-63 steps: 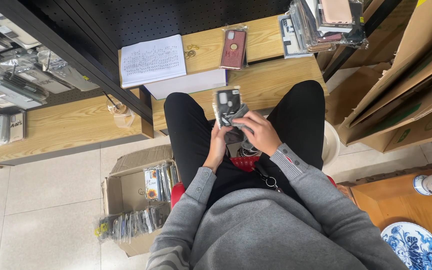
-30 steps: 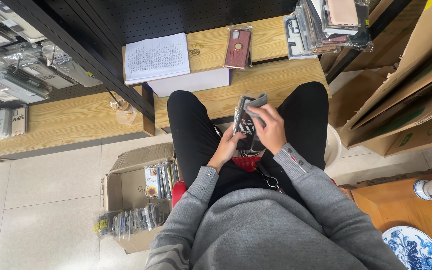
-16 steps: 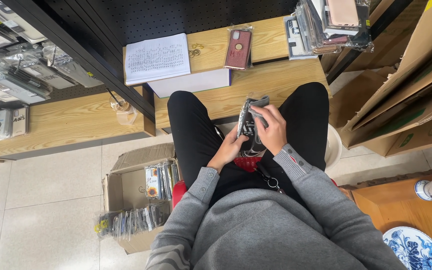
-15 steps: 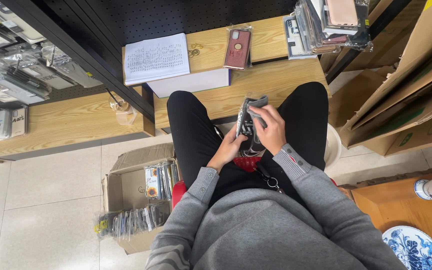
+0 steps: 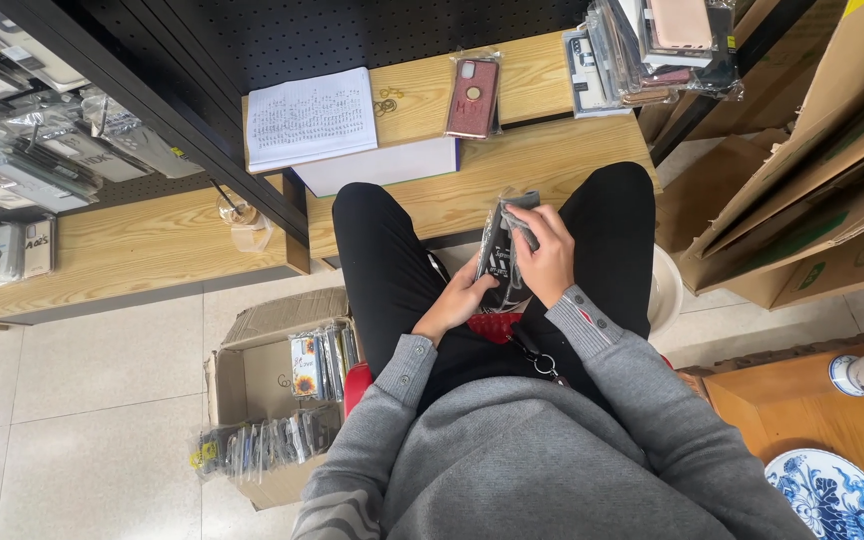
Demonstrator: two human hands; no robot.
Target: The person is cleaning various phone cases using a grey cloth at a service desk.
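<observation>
Cardboard box (image 5: pixel 252 370) of packaged phone cases at 8 o'clock on floor. Notebook (image 5: pixel 309 118) at 11 o'clock on bench (image 5: pixel 542 160). Left hand (image 5: pixel 464 300) cups bottom of bagged phone case stack (image 5: pixel 499 262), centre above lap. Right hand (image 5: pixel 548 255) pinches stack's top edge. Red bagged case (image 5: pixel 473 97) at 12 o'clock.

Your left hand (image 5: pixel 460 303) and right hand (image 5: pixel 549 258) are sitting between your knees, with the stack of packaged phone cases (image 5: pixel 501 255) standing between their fingers, the right fingers lying over its top edge. Ahead of your fingers the wooden bench (image 5: pixel 552 160) is carrying an open notebook (image 5: pixel 309 118) to the left and a single packaged case (image 5: pixel 473 96) straight ahead. Left of and below your left fingers a cardboard box (image 5: pixel 252 370) is sitting on the floor with more cases in it.
</observation>
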